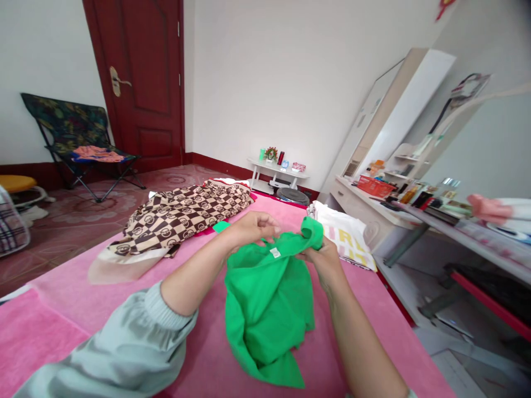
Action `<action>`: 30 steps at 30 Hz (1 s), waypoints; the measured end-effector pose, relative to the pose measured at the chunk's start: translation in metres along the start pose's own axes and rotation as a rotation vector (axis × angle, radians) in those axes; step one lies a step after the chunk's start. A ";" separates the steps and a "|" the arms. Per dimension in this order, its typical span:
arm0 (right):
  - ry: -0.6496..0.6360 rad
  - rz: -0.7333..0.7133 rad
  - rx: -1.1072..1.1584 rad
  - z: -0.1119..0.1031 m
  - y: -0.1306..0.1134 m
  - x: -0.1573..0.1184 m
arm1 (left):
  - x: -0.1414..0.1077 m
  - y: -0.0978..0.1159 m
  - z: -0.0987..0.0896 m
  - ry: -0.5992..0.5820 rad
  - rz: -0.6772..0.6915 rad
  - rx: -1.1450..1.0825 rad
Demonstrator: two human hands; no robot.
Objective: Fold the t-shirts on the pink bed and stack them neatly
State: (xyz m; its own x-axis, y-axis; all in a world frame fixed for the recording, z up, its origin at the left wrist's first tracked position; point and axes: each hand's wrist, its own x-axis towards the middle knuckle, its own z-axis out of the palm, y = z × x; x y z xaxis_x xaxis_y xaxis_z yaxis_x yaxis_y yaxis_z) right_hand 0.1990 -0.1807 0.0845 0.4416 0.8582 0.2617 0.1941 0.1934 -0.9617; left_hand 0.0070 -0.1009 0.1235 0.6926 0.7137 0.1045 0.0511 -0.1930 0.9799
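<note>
A bright green garment (269,309) hangs bunched above the pink bed cover, with a small white label (275,252) near its upper edge. My left hand (255,228) is closed at that upper edge, its thumb and fingers pinched together. Part of its grip is hidden. On the other side, my right hand (322,258) grips the garment below a folded-over green band. The lower part of the cloth drapes down toward me in loose folds. Its exact cut cannot be made out.
Brown-and-cream checkered clothing (186,215) lies on the pink bed cover (373,342) at left. A folded white printed shirt (340,232) is at right. Beyond stand a low white shelf (279,168), a cluttered dressing table (369,204), and a folding chair (70,127) by the red door (145,72).
</note>
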 end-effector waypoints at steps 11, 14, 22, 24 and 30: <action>0.045 0.056 0.034 -0.003 -0.006 0.000 | 0.006 -0.019 -0.011 -0.281 0.057 0.119; 0.038 0.053 0.040 -0.002 -0.006 -0.001 | 0.006 -0.021 -0.010 -0.229 0.027 0.144; 0.031 0.057 0.058 -0.003 -0.007 -0.002 | 0.002 -0.012 -0.008 -0.175 -0.068 0.089; 0.031 0.054 0.057 -0.002 -0.007 -0.003 | 0.001 -0.011 -0.008 -0.159 -0.075 0.084; 0.017 0.064 0.060 -0.001 -0.008 -0.004 | 0.001 -0.011 -0.008 -0.129 -0.093 0.075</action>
State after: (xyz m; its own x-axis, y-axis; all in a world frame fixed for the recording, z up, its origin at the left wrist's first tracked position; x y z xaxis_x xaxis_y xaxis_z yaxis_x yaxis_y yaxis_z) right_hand 0.1969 -0.1867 0.0917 0.4660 0.8619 0.2001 0.1120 0.1669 -0.9796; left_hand 0.0015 -0.0923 0.1138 0.7689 0.6392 -0.0130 0.1692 -0.1838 0.9683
